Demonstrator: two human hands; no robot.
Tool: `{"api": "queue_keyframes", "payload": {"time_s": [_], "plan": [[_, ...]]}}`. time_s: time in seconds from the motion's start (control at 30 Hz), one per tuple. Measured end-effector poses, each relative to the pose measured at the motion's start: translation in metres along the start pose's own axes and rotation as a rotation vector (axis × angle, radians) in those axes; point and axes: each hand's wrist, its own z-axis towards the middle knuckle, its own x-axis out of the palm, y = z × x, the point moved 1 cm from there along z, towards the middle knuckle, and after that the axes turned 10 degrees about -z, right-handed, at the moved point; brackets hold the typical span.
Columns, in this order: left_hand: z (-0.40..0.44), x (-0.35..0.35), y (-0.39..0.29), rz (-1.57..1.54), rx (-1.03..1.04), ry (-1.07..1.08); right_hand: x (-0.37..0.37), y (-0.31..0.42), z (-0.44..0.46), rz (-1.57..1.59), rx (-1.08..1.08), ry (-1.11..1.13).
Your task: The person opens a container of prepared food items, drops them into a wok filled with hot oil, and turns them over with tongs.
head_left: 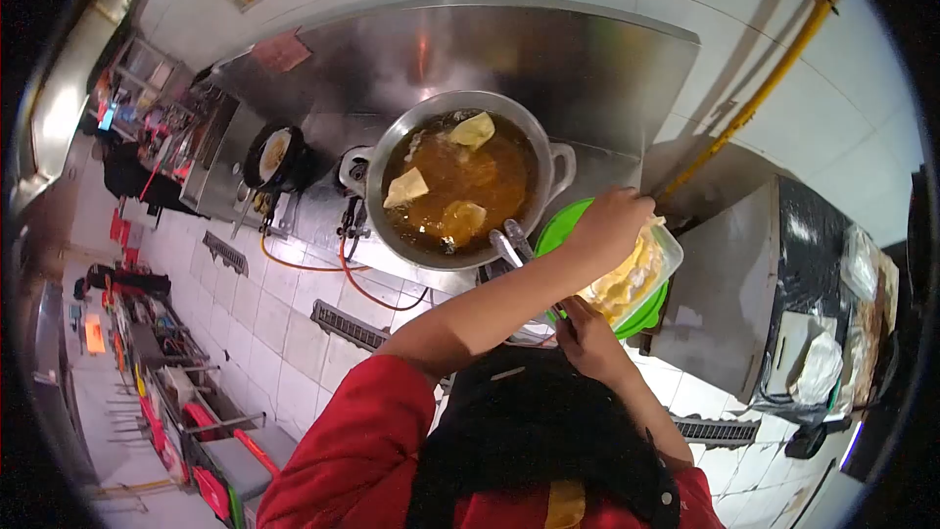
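A large two-handled metal pot (539, 127) of brown oil stands on the stove. Floating in it are several pale folded dough pieces (473, 130), with bubbles around some. My right hand (590, 341) is closed around metal tongs (511, 243), whose tips rest near the pot's rim. The tongs pass under my left forearm. Crossing over, my left hand (612, 225) is at a clear plastic container (671, 253) of yellow, doughy pieces (627, 284). Its fingers are bent together over the food; what they pinch is hidden. Under the container is a bright green basin or lid (560, 225).
A black pan (277, 157) with pale food sits on the stove to the left. Orange gas hoses (323, 267) hang below. On the right stands a metal cabinet (720, 284) with plastic bags on top. A yellow pipe (754, 98) runs up the tiled wall.
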Motion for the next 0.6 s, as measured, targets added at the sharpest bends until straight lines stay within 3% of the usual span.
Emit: {"api": "queue_keyframes", "payload": {"time_s": [0.07,0.13,0.27,0.3,0.33,0.6], "plan": [[-0.016,-0.042,-0.009,-0.114,-0.139,-0.110,0.003,0.000,0.008,-0.070,-0.046,-0.052],[-0.039,-0.076,0.003,-0.144,-0.153,-0.259,0.014,0.000,0.027,-0.096,-0.061,-0.054],[-0.102,-0.146,0.036,0.136,-0.266,-0.540,0.027,0.018,0.080,-0.237,-0.021,0.049],[-0.114,-0.167,0.037,0.094,-0.414,-0.514,0.031,0.020,0.088,-0.266,0.010,0.124],[-0.129,-0.181,0.052,0.234,-0.302,-0.557,0.037,0.014,0.090,-0.274,-0.092,0.042],[-0.210,-0.194,0.195,0.343,-0.507,-0.408,0.034,0.023,0.075,-0.241,-0.012,-0.018]]}}
